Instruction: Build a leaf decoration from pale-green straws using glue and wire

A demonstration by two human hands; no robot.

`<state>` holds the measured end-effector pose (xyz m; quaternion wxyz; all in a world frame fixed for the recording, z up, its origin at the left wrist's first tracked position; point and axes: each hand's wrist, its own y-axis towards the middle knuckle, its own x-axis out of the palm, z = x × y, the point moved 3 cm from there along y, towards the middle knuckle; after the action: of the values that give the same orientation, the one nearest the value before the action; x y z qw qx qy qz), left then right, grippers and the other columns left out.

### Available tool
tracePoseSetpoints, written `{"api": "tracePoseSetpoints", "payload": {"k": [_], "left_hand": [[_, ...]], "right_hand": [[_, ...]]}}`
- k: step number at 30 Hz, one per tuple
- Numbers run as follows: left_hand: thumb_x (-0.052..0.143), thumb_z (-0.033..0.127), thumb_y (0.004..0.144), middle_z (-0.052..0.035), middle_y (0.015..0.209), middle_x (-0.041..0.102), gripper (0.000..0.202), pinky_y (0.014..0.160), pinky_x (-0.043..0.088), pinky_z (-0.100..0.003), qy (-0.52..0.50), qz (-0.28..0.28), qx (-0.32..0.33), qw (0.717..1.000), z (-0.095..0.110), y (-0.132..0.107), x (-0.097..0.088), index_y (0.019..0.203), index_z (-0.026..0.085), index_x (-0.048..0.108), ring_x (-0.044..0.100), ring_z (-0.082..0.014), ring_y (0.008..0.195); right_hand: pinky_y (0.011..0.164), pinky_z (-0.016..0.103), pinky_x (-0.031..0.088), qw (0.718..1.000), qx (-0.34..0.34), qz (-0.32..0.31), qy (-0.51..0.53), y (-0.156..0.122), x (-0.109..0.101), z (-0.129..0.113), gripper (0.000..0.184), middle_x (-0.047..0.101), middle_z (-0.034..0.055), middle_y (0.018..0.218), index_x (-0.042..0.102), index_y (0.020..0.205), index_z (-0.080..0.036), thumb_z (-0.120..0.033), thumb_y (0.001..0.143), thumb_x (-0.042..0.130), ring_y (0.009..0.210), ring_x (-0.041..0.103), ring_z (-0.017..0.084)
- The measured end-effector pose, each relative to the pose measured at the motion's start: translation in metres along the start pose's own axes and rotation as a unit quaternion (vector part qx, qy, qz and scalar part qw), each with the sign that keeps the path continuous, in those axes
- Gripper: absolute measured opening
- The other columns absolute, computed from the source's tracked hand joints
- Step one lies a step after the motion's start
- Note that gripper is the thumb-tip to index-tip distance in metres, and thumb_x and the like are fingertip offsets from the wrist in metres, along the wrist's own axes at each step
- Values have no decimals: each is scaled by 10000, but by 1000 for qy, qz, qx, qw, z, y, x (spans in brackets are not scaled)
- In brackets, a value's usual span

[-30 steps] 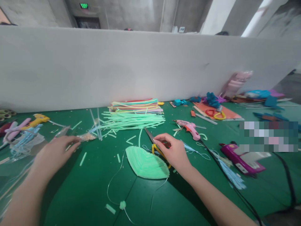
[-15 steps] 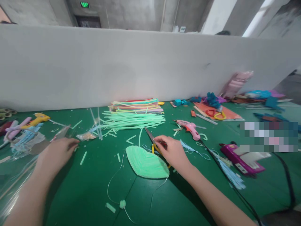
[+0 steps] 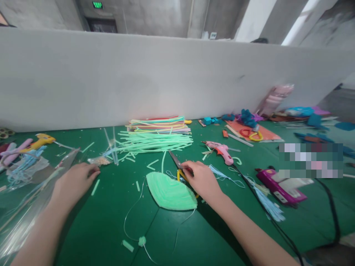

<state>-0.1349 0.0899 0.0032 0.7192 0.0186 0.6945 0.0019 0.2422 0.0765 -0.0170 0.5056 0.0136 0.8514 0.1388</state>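
Observation:
My right hand [image 3: 202, 180] rests over the yellow handles of a pair of scissors [image 3: 177, 164], fingers curled round them, the blades pointing away to the upper left. A pale green leaf-shaped piece [image 3: 169, 192] lies just left of that hand, with a thin wire [image 3: 130, 221] trailing from it to a small green ball [image 3: 142, 241]. My left hand [image 3: 74, 183] lies on the green table [image 3: 100, 236], fingers bent, at the edge of a clear plastic bag [image 3: 30, 207]. A small packet of beads [image 3: 100, 161] lies just beyond its fingertips.
Loose green strips [image 3: 155, 142] and a stack of coloured sheets [image 3: 159, 123] lie ahead by the grey partition wall [image 3: 166, 77]. A pink glue gun [image 3: 222, 151], a purple glue gun [image 3: 280, 183] with a black cable and blue tassels are right. A yellow glue gun [image 3: 41, 140] is left.
My left hand has drawn back toward me and its fingers have curled at the bag's edge. My right hand has closed lower over the scissor handles.

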Motion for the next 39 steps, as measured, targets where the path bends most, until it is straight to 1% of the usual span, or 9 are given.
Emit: {"api": "tracePoseSetpoints", "payload": {"k": [6, 10, 13, 17, 20, 24, 31, 34, 39], "left_hand": [[432, 430, 885, -35, 880, 661, 294, 651, 369, -269, -14, 51, -35, 998, 11, -5, -8, 928, 209, 621, 598, -229, 797], [394, 497, 906, -28, 863, 669, 370, 701, 427, -295, -121, 82, 49, 988, 60, -10, 2, 890, 217, 635, 610, -209, 781], [427, 536, 885, -45, 1043, 652, 400, 770, 472, -329, -196, 17, 136, 971, 105, -19, 20, 1090, 251, 620, 604, -229, 945], [436, 495, 896, -66, 1078, 594, 410, 861, 467, -394, -201, 22, 167, 965, 137, -31, 34, 1194, 249, 571, 546, -258, 1057], [432, 443, 908, -72, 1076, 576, 374, 854, 481, -396, -215, 36, 143, 966, 137, -32, 37, 1194, 244, 567, 547, -256, 1053], [412, 374, 926, -93, 1118, 554, 332, 897, 469, -420, -223, 68, 139, 962, 133, -31, 35, 1162, 221, 586, 532, -259, 1081], [440, 234, 917, -118, 1179, 541, 239, 934, 439, -488, -198, 158, 214, 943, 135, -37, 35, 1040, 219, 645, 478, -287, 1147], [406, 92, 886, -106, 1156, 563, 321, 910, 456, -476, -198, 147, 280, 928, 135, -36, 37, 1018, 242, 657, 492, -274, 1122], [368, -10, 825, -97, 1116, 589, 381, 908, 457, -451, -213, 146, 309, 915, 130, -32, 35, 934, 228, 646, 511, -254, 1098]], "right_hand": [[796, 362, 452, 998, -20, 56, -28, 0, -7, 2, 193, 677, 73, 976, 684, 975, -179, -128, 844, 552, 954, 553, 252], [850, 381, 441, 995, -45, 84, 10, 0, -7, 2, 110, 642, 76, 1024, 722, 830, -190, -190, 837, 612, 971, 521, 244], [873, 388, 428, 996, -46, 65, 48, -1, -2, -2, 150, 651, 51, 983, 727, 712, -223, -273, 830, 650, 986, 495, 242], [923, 403, 403, 995, -71, 12, 66, -6, 8, -10, 212, 639, 51, 1060, 744, 834, -242, -385, 873, 592, 1053, 463, 242], [929, 447, 386, 994, -104, -20, 32, -11, 14, -17, 286, 613, 71, 1138, 714, 1000, -241, -457, 849, 603, 1111, 431, 272], [905, 470, 374, 994, -104, -14, 16, -15, 15, -24, 265, 590, 70, 1194, 692, 1015, -257, -444, 860, 587, 1137, 412, 286], [878, 385, 407, 994, -88, -26, 62, -6, 9, -38, 182, 630, 64, 1036, 674, 997, -206, -168, 833, 602, 1024, 470, 237], [851, 349, 406, 990, -135, -34, -1, 9, 13, -38, 332, 616, 67, 1008, 666, 1055, -212, -32, 807, 540, 978, 473, 222], [852, 363, 385, 962, -227, -32, -149, 61, 22, -37, 389, 555, 110, 1129, 654, 1128, -232, -32, 831, 504, 1055, 438, 250]]}}
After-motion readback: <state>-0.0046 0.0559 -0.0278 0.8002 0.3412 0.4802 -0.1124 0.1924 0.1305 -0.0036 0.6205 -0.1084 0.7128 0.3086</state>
